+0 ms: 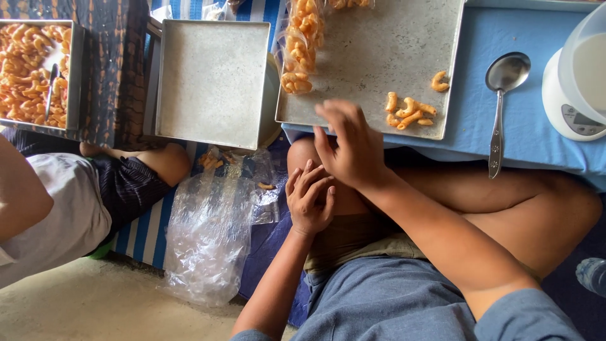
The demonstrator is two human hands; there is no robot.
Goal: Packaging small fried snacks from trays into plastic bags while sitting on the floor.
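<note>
Both hands meet over lap, just below near edge of metal tray. Right hand palm down, fingers spread loosely, wrist bent, forearm crossing thigh; empty as far as seen. Left hand cupped palm up beneath it, fingers curled; cannot tell if anything lies inside. Hands touching, clamped on nothing visible. Small heap of orange curled snacks lies on tray near right fingertips, filled snack bag at tray's left. Judgement: keep cupped hand level under tray edge, pick few pieces at once. Spoon on blue cloth, well apart.
</note>
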